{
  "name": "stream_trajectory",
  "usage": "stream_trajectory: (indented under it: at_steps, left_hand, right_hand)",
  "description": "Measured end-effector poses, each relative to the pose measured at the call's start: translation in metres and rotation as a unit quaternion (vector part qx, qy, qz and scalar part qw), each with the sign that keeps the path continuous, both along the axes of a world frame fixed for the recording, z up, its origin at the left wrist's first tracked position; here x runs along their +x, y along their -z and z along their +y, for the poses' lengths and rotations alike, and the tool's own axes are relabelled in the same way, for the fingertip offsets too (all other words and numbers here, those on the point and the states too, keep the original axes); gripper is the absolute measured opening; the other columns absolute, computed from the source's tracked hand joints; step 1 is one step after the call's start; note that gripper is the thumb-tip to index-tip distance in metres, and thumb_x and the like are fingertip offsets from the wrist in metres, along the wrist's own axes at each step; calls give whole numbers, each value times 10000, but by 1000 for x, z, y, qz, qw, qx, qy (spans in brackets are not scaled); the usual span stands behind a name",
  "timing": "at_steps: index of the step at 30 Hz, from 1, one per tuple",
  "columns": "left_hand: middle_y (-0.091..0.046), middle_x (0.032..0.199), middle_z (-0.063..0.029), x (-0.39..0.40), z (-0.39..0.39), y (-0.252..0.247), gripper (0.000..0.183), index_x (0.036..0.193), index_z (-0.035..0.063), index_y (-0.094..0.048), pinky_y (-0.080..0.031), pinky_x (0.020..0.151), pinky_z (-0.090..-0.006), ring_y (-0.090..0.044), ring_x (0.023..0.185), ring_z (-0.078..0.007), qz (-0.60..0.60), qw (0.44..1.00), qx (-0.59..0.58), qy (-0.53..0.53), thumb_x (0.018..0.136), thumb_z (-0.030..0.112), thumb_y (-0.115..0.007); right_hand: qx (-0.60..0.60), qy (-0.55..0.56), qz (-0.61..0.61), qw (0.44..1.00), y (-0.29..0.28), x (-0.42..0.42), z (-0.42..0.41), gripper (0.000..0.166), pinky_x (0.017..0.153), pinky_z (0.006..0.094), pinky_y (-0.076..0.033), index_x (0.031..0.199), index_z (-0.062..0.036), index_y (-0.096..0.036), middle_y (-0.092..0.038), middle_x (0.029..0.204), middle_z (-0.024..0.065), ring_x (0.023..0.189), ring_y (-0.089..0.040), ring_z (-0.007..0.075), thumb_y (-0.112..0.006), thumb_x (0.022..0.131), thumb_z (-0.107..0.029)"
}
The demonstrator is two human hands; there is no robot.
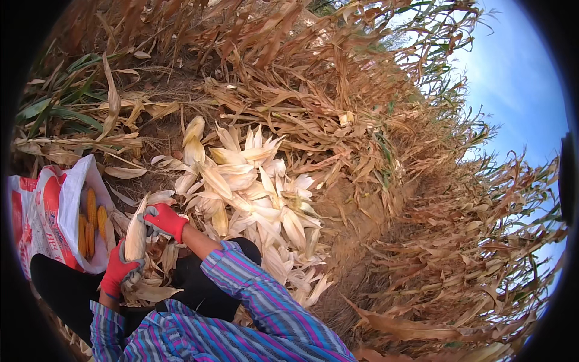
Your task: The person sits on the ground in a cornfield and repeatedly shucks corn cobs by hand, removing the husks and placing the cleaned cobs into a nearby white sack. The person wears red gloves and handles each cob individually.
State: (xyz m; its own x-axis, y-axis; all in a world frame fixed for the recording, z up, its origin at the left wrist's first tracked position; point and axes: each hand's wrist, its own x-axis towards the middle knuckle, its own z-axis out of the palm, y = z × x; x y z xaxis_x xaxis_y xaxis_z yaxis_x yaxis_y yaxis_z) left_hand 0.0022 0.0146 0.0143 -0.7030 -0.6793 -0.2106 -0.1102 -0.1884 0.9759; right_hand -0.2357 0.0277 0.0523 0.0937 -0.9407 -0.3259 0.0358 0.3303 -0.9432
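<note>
An ear of corn in its pale dry husk (pixel 135 236) stands roughly upright between my gloved hands. Around its lower end my left hand (pixel 120 271), in a red and grey work glove, is closed. My right hand (pixel 163 221), gloved alike, has its fingers at the upper side of the husk. To the left, an open white and red woven sack (pixel 59 217) holds several bare yellow corn cobs (pixel 91 212). Right of my hands lies a heap of husks (pixel 253 194), some with ears perhaps inside; the husks hide how many.
My dark-trousered legs (pixel 199 280) are bent below the hands. Dry corn stalks (pixel 289 108) lie flattened beyond the heap, and standing stalks (pixel 452 253) line the right side. Green leaves (pixel 68 108) lie at the upper left. Bare soil (pixel 357 226) shows right of the heap.
</note>
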Motion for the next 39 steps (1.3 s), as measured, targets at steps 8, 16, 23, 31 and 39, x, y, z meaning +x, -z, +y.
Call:
stream_trajectory:
  at_steps: [8,16,23,31,39]
  left_hand:
    - [-620,1065,-200,-10,5,-20,787,1246,-20,-481,-481,856,-356,-614,1000,-306,-105,964,-236,-60,549,202,-772]
    - [-603,1099,-193,-15,9,-11,809,1284,-34,-443,-481,863,-361,-611,1011,-301,-121,925,-346,-101,567,164,-759]
    - [-598,1092,-71,-21,14,4,609,1270,9,-448,-467,865,-325,-589,989,-190,46,995,68,-64,707,83,-671]
    - [-498,1276,-81,-75,27,-3,471,1348,14,-364,-368,1004,-330,-493,1154,-176,232,961,60,-135,970,289,-421]
    - [-615,1088,-99,-96,-10,-34,425,1184,5,-532,-478,856,-265,-606,967,-145,214,927,285,-120,962,359,-453]
  right_hand:
    - [-87,30,215,972,27,-6,-8,244,511,349,-487,777,4,-593,-624,671,150,552,-618,246,-602,833,-234]
    - [-202,133,276,930,29,-1,-5,244,551,402,-447,735,-9,-578,-578,628,175,606,-598,305,-595,782,-249]
    - [7,50,-232,972,-9,26,22,227,401,190,-377,749,-76,-550,-568,583,18,454,-512,82,-412,889,-189]
    - [-64,5,-517,854,17,11,30,202,397,205,-305,836,-113,-537,-494,612,-36,426,-388,69,-396,948,-205]
    - [-68,117,-558,819,-37,-16,21,230,359,254,-241,750,-108,-504,-405,527,10,368,-264,121,-442,912,-259]
